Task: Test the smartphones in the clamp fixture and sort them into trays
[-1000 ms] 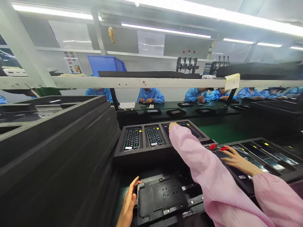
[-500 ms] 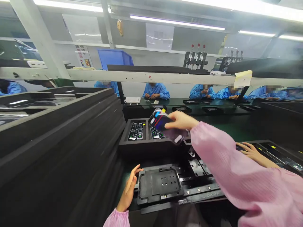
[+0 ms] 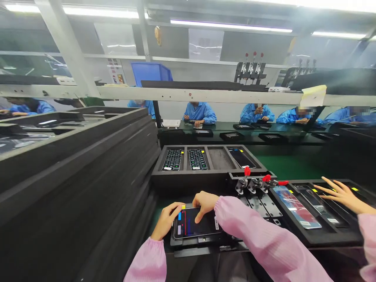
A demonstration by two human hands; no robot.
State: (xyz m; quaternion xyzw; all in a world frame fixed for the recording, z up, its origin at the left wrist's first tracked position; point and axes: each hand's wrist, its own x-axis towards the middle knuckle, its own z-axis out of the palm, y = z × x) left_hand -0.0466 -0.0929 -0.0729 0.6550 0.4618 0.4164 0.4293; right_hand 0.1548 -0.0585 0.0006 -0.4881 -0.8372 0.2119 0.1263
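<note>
A smartphone (image 3: 194, 227) with a dark lit screen, coloured marks and a yellow tab lies over the black fixture (image 3: 188, 243) in front of me. My left hand (image 3: 167, 220) grips the phone's upper left corner, its thumb by the yellow tab. My right hand (image 3: 204, 205) holds the phone's far long edge, fingers bent behind it and thumb on the screen. Whether the phone sits fully down in the fixture is not clear. Toggle clamps with red tips (image 3: 247, 171) stand at the fixture's right.
Beyond the fixture is a foam tray (image 3: 194, 178) with three phones. A second tray (image 3: 320, 237) at right holds several phones; a neighbour's hand (image 3: 337, 194) spreads over it. Stacked black trays (image 3: 88, 188) rise at left. Co-workers in blue (image 3: 202, 113) sit opposite.
My right hand has brought the phone from above the far tray down onto the fixture. My left hand has moved from the fixture's edge onto the phone's corner. The neighbour's hand has lifted.
</note>
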